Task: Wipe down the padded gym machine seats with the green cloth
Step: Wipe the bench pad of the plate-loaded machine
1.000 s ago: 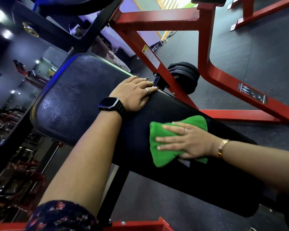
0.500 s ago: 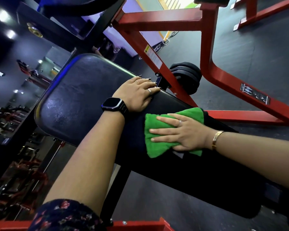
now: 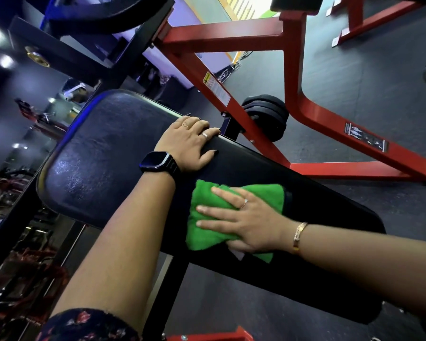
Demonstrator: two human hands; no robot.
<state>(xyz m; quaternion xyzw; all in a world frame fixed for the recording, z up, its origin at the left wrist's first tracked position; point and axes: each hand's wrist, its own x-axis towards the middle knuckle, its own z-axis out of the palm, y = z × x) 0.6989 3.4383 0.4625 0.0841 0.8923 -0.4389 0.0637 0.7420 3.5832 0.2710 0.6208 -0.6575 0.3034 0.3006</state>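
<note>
A: While we are pressing the green cloth onto the padded seat at center frame, how is it handling?

B: We are judging it soft, light and bunching easily, so we are pinning it under the right hand, fingers straight and spread, gripping nothing. The left hand is resting flat on the seat's upper edge. We are counting 1 cloth, 1 seat, 2 hands.

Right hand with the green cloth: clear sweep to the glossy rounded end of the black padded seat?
Probably not in one sweep: the left forearm and left hand lie across the black padded seat, between the green cloth under the right hand and that end.
</note>
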